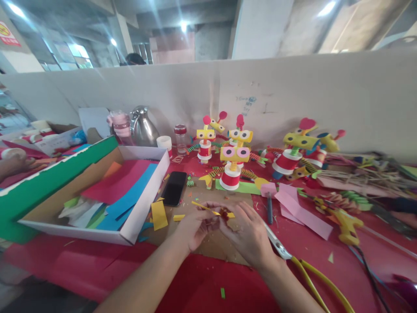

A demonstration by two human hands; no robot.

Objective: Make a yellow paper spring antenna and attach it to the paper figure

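Head view. The fingertips of the left hand (199, 225) and right hand (248, 230) meet around a small paper piece (223, 213), yellow and dark red, whose folds they partly cover; both hands grasp it. The scissors (282, 250) pass beside the right forearm, their handles cut off by the lower edge. Another person's hand (14, 164) is cropped at far left. The piece lies above a cardboard sheet (211, 245) on the red worktop (185, 282); a pale partition (179, 93) separates this from a concrete room. Around stand an open box (145, 191) of coloured paper, a phone (174, 188), paper-cup figures (230, 176), a metal jug (143, 127) and a yellow glue gun (348, 224).
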